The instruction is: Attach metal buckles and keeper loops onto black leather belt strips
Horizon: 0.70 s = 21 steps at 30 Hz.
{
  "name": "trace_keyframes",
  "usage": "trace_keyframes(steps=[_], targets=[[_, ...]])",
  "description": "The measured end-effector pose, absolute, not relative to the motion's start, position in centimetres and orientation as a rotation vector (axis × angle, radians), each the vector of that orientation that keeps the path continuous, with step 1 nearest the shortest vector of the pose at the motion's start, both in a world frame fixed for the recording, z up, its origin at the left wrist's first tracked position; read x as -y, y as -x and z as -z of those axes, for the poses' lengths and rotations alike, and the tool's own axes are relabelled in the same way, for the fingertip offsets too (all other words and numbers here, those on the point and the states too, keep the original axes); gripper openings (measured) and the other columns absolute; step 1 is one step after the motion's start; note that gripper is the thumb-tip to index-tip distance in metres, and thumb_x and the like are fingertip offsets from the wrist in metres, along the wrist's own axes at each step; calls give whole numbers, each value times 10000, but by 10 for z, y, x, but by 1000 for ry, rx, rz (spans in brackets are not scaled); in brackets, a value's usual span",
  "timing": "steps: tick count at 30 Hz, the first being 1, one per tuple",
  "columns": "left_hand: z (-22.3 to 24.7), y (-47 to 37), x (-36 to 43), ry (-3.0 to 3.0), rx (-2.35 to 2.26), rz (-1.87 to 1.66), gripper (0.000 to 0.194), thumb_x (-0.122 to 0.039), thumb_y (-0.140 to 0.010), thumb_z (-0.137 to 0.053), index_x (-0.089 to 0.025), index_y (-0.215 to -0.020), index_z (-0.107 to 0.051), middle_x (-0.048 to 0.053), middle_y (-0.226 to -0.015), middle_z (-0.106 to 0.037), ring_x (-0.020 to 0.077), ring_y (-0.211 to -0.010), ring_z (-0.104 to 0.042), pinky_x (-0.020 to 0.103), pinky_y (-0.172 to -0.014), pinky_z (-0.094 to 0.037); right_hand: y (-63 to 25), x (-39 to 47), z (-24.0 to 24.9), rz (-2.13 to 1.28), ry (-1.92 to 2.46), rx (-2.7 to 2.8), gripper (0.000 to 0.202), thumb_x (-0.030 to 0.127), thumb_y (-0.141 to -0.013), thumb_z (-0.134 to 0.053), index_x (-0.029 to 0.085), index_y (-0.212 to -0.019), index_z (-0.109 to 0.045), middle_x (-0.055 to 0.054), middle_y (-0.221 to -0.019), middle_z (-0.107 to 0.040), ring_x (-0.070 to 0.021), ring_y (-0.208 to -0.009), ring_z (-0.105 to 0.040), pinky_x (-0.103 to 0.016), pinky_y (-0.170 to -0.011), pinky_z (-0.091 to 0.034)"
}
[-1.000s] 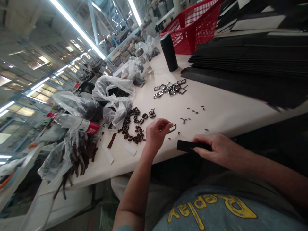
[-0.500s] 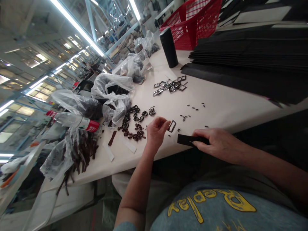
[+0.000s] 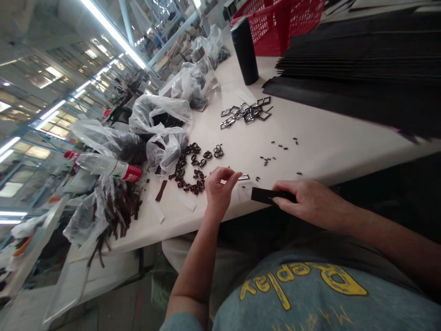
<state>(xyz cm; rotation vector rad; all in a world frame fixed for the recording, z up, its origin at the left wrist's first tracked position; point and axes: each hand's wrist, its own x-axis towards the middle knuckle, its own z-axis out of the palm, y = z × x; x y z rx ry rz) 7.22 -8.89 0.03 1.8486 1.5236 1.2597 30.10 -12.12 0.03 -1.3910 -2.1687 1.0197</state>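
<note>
Between the thumb and fingers of my left hand (image 3: 220, 189) is a metal buckle (image 3: 244, 177), turned nearly edge-on just above the table. My right hand (image 3: 306, 200) pinches a flat black strap (image 3: 263, 195), whose free end points left toward the buckle without touching it. The rest of the strap is hidden in my palm. Beyond the hands, small dark metal pins (image 3: 267, 160) lie scattered on the table, and a pile of metal buckles (image 3: 250, 111) lies farther back. Dark strap loops (image 3: 188, 168) are heaped left of my left hand.
Plastic bags (image 3: 160, 117) and a bottle with a red label (image 3: 106, 166) line the left side. A black cylinder (image 3: 245, 51) stands by a red basket (image 3: 275, 30) at the back. Stacked black sheets (image 3: 358, 64) cover the right. The table edge (image 3: 193, 226) runs before me.
My left hand has tilted the buckle from facing me to nearly edge-on. My right hand still holds the strap in about the same place. The view has shifted slightly.
</note>
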Motion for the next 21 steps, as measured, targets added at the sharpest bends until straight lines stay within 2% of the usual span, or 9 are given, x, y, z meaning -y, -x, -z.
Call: trace_keyframes(steps=[4,9,14,17,19,21], targets=[[-2,-84,98,-1608,-1389,-1401,209,-318,-777,-772,-188,-679,-639,25,-836,-667,155,-866,-624,286,-829,-479,-294,120,3,-960,1457,2112,234,324,-844,-494,221,-894,-698,-23,-725,-687,-180,-659,-606,-279,-609,-382],[-1,-94,112,-1220,-1319,-1401,235,-301,-725,-799,-175,-635,-622,35,-863,-700,143,-839,-628,269,-792,-482,-293,120,4,-898,1488,2056,234,339,-846,-487,220,-884,-684,-26,-720,-674,-191,-660,-604,-291,-608,-383],[1,-100,123,-1001,-1254,-1319,254,-318,-690,-828,-159,-632,-639,43,-940,-736,149,-895,-646,284,-883,-475,-291,123,5,-896,1353,1959,201,322,-844,-504,216,-841,-674,-3,-680,-661,-168,-610,-584,-279,-580,-376],[1,-109,131,-950,-1253,-1281,320,-363,-646,-861,-154,-602,-622,8,-799,-708,110,-744,-608,247,-778,-470,-285,123,6,-886,1308,1908,196,318,-849,-513,207,-848,-674,-6,-694,-669,-164,-608,-586,-274,-579,-382],[2,-114,134,-964,-1290,-1265,353,-394,-627,-873,-155,-592,-615,-34,-630,-622,77,-609,-520,219,-662,-430,-282,122,6,-872,1313,1891,200,317,-847,-514,199,-862,-674,-15,-710,-678,-168,-621,-593,-274,-586,-389],[2,-117,135,-996,-1327,-1274,364,-412,-625,-873,-157,-592,-616,-57,-548,-549,63,-550,-448,209,-597,-387,-281,122,6,-875,1324,1907,203,320,-847,-514,195,-861,-673,-19,-706,-679,-171,-624,-593,-275,-587,-388]])
